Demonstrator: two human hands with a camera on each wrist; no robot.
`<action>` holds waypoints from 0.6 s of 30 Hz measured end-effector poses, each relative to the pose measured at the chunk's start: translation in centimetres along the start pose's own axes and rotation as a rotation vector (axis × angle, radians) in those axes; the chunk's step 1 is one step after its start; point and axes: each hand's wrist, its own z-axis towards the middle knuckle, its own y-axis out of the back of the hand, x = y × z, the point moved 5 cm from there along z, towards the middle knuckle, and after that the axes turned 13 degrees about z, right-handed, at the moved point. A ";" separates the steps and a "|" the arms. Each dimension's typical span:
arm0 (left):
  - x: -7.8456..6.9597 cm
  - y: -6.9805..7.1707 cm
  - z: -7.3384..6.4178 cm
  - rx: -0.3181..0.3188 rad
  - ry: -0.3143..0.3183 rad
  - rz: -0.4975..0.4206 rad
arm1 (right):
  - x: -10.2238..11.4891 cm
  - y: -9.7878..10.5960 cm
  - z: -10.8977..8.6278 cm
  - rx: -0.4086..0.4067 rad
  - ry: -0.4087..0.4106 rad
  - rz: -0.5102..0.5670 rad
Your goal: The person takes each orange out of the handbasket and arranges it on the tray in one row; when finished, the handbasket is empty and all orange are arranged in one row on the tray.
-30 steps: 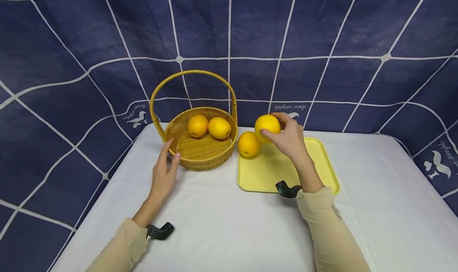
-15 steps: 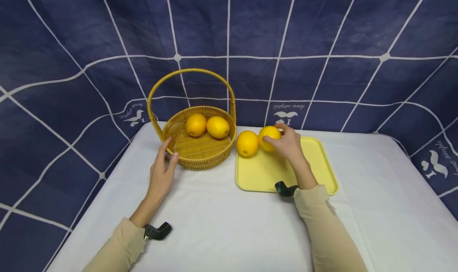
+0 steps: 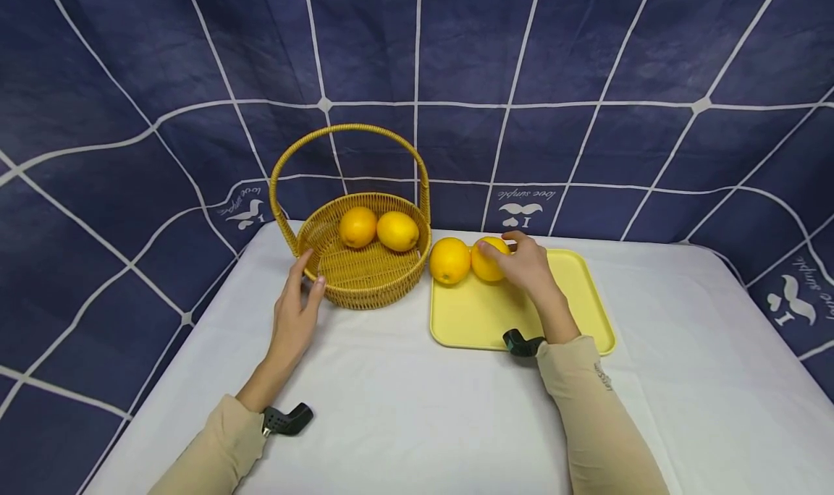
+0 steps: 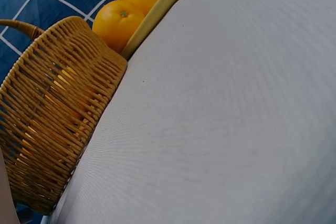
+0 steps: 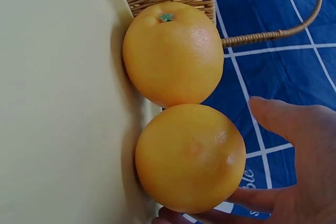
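Note:
My right hand (image 3: pixel 526 265) is around an orange (image 3: pixel 490 259) on the yellow tray (image 3: pixel 469 321). In the right wrist view its thumb stands apart from this orange (image 5: pixel 190 158), with fingers along the far side. A second orange (image 3: pixel 449 260) sits against it on the left, a green stem mark (image 5: pixel 166 18) on top. My left hand (image 3: pixel 295 324) rests its fairly straight fingers at the left rim of a wicker basket (image 3: pixel 365 297). Inside the basket lie an orange (image 3: pixel 357 226) and a yellower, longer fruit (image 3: pixel 398 231), like a lemon.
The basket's tall arched handle (image 3: pixel 352 127) rises above the fruit. A white cloth (image 3: pixel 404 408) covers the table. Behind it hangs a dark blue curtain (image 3: pixel 469 61) with white lines. Black wrist cameras (image 3: pixel 289 419) jut from both sleeves.
My right hand has lowered the orange onto the tray beside the other one, and the thumb has come away from it. The left hand stays at the basket rim.

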 end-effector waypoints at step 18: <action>0.2 -0.2 0.1 0.004 0.006 -0.008 | 4.7 1.1 -1.8 -0.117 0.265 0.055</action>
